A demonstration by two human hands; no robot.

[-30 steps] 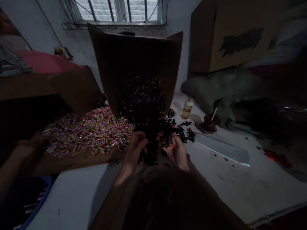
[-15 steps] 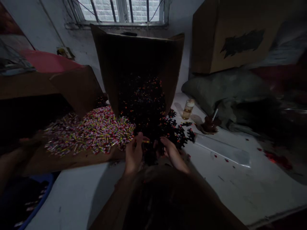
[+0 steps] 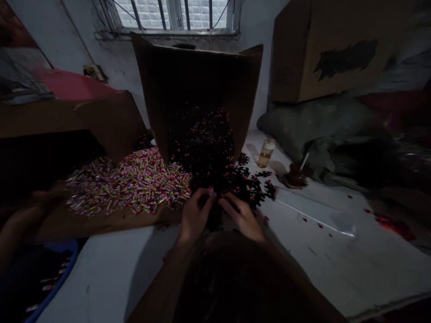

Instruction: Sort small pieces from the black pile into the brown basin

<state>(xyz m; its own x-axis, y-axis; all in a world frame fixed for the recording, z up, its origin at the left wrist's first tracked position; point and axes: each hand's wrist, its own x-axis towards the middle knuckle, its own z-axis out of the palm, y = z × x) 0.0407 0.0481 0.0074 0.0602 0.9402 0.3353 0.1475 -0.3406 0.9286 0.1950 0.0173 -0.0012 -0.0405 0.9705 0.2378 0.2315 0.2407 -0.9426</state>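
My left hand pinches a small printed tube with a pink-red end between thumb and fingers. Close beside it, my right hand has its thumb and fingers pressed together; whatever they hold is too dark and small to make out. The fingertips of both hands almost meet over a heap of small black pieces with orange-red tips. That heap spills from a cardboard box lying open towards me. Left of my hands spreads a pile of small pink, white and yellow tubes.
A co-worker's hand is at the left edge, above a blue basket. On the right stand a bottle of yellowish liquid and a brown dish with a white stick. A clear plastic sleeve lies on the white table.
My hands have drawn closer together and their fingers have closed. A pink-red-ended tube now shows upright at my left fingertips, where a yellowish one lay sideways before.
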